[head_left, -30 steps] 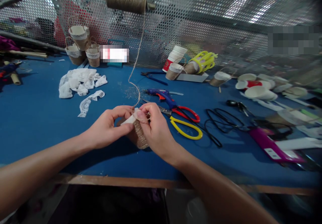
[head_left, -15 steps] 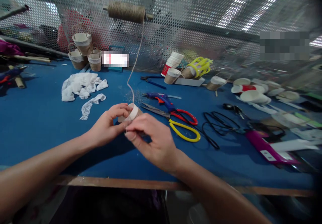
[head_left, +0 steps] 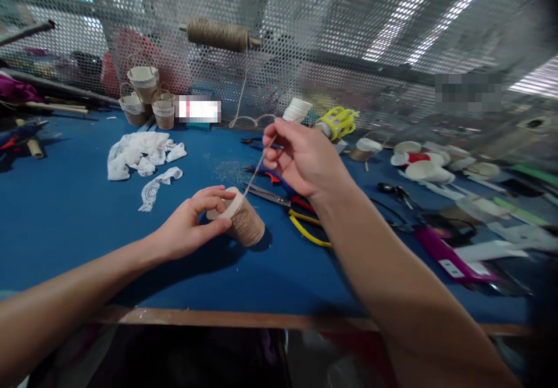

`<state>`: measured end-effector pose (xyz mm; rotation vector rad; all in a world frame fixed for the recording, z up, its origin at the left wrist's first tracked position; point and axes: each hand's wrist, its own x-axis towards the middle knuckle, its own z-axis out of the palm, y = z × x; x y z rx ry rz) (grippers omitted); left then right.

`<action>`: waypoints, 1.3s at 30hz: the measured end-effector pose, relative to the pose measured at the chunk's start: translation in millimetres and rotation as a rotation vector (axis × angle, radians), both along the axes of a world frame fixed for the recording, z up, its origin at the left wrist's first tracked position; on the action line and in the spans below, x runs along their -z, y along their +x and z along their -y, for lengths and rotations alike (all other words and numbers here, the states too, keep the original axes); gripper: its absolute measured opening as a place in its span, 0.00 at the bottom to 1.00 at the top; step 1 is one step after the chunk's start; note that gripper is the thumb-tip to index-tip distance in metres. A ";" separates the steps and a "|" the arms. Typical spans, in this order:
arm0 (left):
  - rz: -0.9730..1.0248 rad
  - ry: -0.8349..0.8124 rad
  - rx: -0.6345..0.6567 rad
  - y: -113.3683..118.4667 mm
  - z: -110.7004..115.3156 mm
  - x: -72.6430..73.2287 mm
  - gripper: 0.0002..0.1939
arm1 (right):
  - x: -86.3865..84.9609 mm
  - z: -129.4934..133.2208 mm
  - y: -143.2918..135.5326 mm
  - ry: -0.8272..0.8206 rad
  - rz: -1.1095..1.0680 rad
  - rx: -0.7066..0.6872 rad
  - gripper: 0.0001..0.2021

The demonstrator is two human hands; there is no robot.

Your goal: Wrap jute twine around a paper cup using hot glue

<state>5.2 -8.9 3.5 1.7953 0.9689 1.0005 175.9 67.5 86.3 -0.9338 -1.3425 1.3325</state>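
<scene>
A paper cup [head_left: 247, 223] wrapped in brown twine lies tilted over the blue table, its white rim toward the upper left. My left hand [head_left: 196, 222] grips that rim, fingers inside and thumb outside. Raised above and right of the cup, my right hand [head_left: 300, 155] pinches the twine [head_left: 258, 170], which runs taut down to the cup's rim. From the same hand the twine loops back left and climbs to the spool [head_left: 218, 33] on the mesh wall.
Scissors [head_left: 309, 228] and a blue glue gun [head_left: 261, 171] lie right of the cup. White lace [head_left: 142, 150] is at left, below finished cups [head_left: 143, 83] with handles. Further right are a purple device [head_left: 449, 254] and more cups [head_left: 429, 171].
My right hand has moved up and right from the cup, drawing the twine with it. The cup's wrapped side now shows. My left hand stays at the rim.
</scene>
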 end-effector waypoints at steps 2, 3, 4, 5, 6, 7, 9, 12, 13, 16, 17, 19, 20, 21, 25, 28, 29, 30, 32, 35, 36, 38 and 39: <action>0.020 -0.036 0.043 0.3 1.3 -1.3 0.05 | -4.3 -15.4 -7.5 0.001 0.000 -0.003 0.13; 0.031 -0.067 0.063 0.5 1.7 -2.1 0.05 | -4.4 -20.3 -13.4 0.020 -0.001 -0.005 0.12; 0.045 -0.101 0.082 0.9 2.0 -2.8 0.05 | -3.2 -23.3 -20.2 0.039 -0.002 -0.024 0.11; 0.063 -0.134 0.100 1.4 2.2 -3.5 0.05 | -0.8 -24.7 -27.4 0.046 0.010 -0.070 0.10; 0.086 -0.164 0.117 2.0 2.3 -4.1 0.05 | 2.5 -24.9 -34.4 0.044 0.048 -0.148 0.10; 0.110 -0.193 0.134 2.6 2.3 -4.7 0.05 | 6.2 -24.3 -40.4 0.024 0.140 -0.264 0.09; 0.156 -0.244 0.159 3.6 2.1 -5.5 0.05 | 13.2 -23.2 -46.6 0.021 0.462 -0.443 0.08; 0.187 -0.276 0.158 3.7 1.4 -5.5 0.05 | 18.5 -28.2 -34.2 0.127 0.885 -0.314 0.08; 0.184 -0.262 0.149 3.2 1.0 -4.9 0.05 | 19.2 -31.7 -24.2 0.157 0.948 -0.201 0.09; 0.143 -0.189 0.107 0.7 -0.8 -1.5 0.06 | 23.4 -42.7 15.2 0.146 1.146 0.052 0.10; 0.122 -0.167 0.088 -0.2 -1.4 -0.2 0.07 | 26.9 -45.2 28.3 0.121 1.222 0.094 0.10; 0.080 -0.133 0.047 -1.7 -2.6 1.9 0.07 | 37.6 -47.7 49.3 0.047 1.350 0.121 0.08; 0.059 -0.121 0.027 -2.1 -3.1 2.6 0.07 | 44.1 -48.2 56.2 0.003 1.398 0.119 0.10; 0.038 -0.110 0.011 -2.4 -3.4 3.1 0.07 | 50.7 -48.7 60.8 -0.042 1.434 0.116 0.12; -0.015 -0.101 -0.018 -2.7 -3.6 2.5 0.08 | 68.3 -51.6 62.9 -0.123 1.448 0.135 0.14; -0.028 -0.102 -0.023 -3.3 -3.8 0.9 0.08 | 65.9 -48.7 61.5 -0.089 1.345 0.210 0.14; -0.035 -0.102 -0.026 -3.7 -4.2 0.5 0.08 | 62.6 -45.1 61.9 -0.061 1.296 0.250 0.15; -0.042 -0.103 -0.026 -4.2 -4.7 0.2 0.08 | 58.7 -40.0 62.7 -0.028 1.244 0.290 0.18; -0.047 -0.101 -0.015 -5.4 -6.2 -0.1 0.08 | 50.4 -25.5 65.1 0.041 1.128 0.332 0.21; -0.019 -0.100 0.011 -7.4 -9.0 0.3 0.09 | 41.4 1.8 68.0 0.020 0.801 0.188 0.13; -0.011 -0.102 0.011 -8.0 -10.0 0.6 0.09 | 39.6 11.0 68.1 -0.011 0.681 0.129 0.11; -0.005 -0.098 -0.004 -9.2 -12.1 1.1 0.08 | 37.0 28.2 66.3 -0.013 0.592 0.041 0.09; -0.004 -0.092 -0.016 -9.8 -13.2 1.4 0.07 | 35.8 35.8 64.5 0.022 0.601 0.004 0.09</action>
